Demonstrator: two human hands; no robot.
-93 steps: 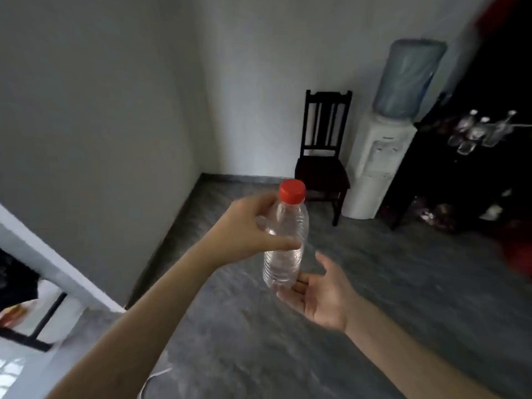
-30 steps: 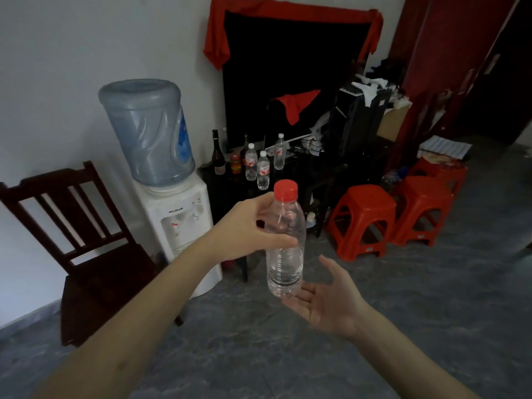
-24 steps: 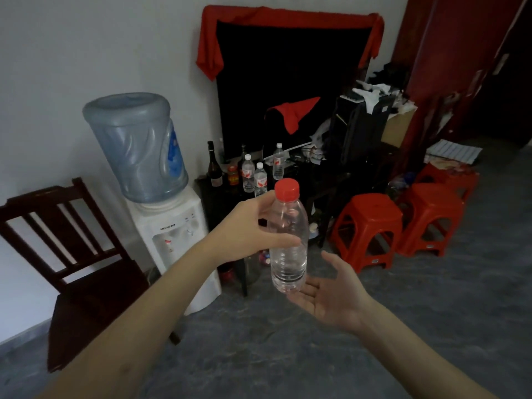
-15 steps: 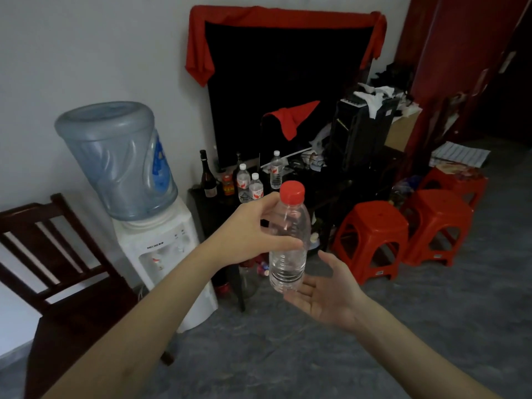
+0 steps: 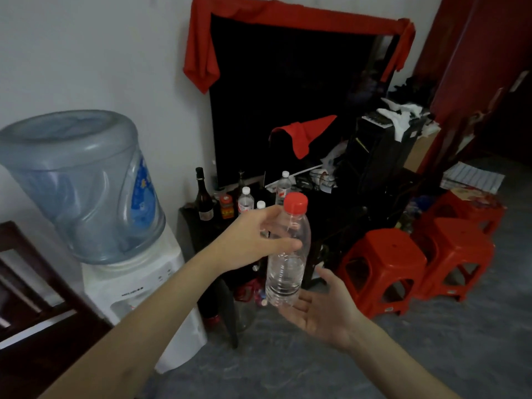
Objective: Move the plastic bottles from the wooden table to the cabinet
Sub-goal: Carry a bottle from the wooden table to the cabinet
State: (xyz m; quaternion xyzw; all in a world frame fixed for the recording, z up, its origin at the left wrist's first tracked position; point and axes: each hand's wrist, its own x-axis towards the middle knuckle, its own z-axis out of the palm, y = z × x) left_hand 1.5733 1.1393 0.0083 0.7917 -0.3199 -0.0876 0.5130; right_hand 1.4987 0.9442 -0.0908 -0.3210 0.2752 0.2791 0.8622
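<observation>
**Bottle closes in on the cabinet**

The view swings off the bare wall and chair corner, and the dark cabinet (image 5: pixel 201 226) now sits dead ahead and nearer than half a second ago, so the carry looks close to done, with set-down next. The left hand (image 5: pixel 250 243) wraps the clear bottle (image 5: pixel 288 254) near its shoulder, thumb across the front, red cap (image 5: pixel 295 202) up. The right hand (image 5: pixel 319 309) lies spread, palm up, just under the base; whether it touches, I cannot tell. On the cabinet top stand white-capped bottles (image 5: pixel 245 201), a wine bottle (image 5: pixel 203 197) and a small jar (image 5: pixel 226 207), leaving little room. The dispenser (image 5: pixel 129 283) crowds the left, red stools (image 5: pixel 383 263) the right
</observation>
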